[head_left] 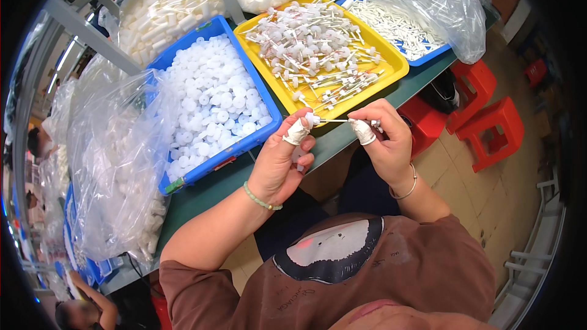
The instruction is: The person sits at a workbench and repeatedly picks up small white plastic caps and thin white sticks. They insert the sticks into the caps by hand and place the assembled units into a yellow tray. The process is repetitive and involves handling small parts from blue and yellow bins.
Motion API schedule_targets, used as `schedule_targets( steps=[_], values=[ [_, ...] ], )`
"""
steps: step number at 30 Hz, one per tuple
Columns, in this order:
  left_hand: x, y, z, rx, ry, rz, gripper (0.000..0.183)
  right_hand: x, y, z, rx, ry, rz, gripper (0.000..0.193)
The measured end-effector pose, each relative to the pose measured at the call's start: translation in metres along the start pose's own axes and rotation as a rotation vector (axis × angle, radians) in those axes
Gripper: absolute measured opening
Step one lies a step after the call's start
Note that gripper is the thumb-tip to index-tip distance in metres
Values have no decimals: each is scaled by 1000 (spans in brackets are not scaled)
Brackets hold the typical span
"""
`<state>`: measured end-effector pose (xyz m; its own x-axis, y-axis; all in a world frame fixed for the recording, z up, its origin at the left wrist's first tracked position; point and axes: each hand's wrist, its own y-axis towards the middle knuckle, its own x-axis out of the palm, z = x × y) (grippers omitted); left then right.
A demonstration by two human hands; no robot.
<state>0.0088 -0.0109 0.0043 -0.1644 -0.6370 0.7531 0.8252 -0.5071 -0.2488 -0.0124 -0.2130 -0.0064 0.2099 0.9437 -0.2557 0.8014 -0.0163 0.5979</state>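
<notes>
In front of my chest, my left hand [274,168] pinches a small white plastic piece [314,118] between thumb and fingers. More small white pieces [298,157] are tucked under its curled fingers. A thin pale rod [334,121] runs from that piece across to my right hand [394,146], whose thumb and forefinger close on its other end. Another small white bit [376,124] shows by the right fingers. Both thumbs wear white wraps. Just beyond my hands, a yellow tray [393,73] holds a heap of white rod-and-disc assemblies with fine reddish wires.
Left of the yellow tray sits a blue tray [217,164] heaped with white round plastic discs. A smaller blue tray [430,57] of short white sticks lies far right. Clear plastic bags [110,165] crowd the green table [189,214]. Red stools [498,128] stand at right.
</notes>
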Motion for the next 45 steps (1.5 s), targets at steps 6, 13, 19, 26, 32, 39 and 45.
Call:
schedule_targets(
  steps=[6, 13, 19, 26, 32, 39, 45],
  values=[
    [0, 0, -1, -12, -48, 5, 38, 1, -3, 3, 77, 94, -2, 14],
    [-2, 0, 0, -15, -53, 3, 37, 5, -3, 4, 144, 249, -36, 13],
    [-5, 2, -1, -21, -63, -37, 34, 4, -4, 2, 382, 604, -72, 13],
    [-5, 1, -1, -27, -39, -39, 30, 8, 0, 1, -71, -13, -22, 17],
    [-6, 1, 0, -60, -24, -46, 26, 19, 5, -3, -143, -61, 11, 19],
    [-6, 1, 1, -92, 5, -39, 28, 23, 5, -5, -376, -180, 60, 29],
    [-6, 1, 1, -96, 11, -80, 35, 18, 32, -3, -145, -61, -102, 26]
  ],
)
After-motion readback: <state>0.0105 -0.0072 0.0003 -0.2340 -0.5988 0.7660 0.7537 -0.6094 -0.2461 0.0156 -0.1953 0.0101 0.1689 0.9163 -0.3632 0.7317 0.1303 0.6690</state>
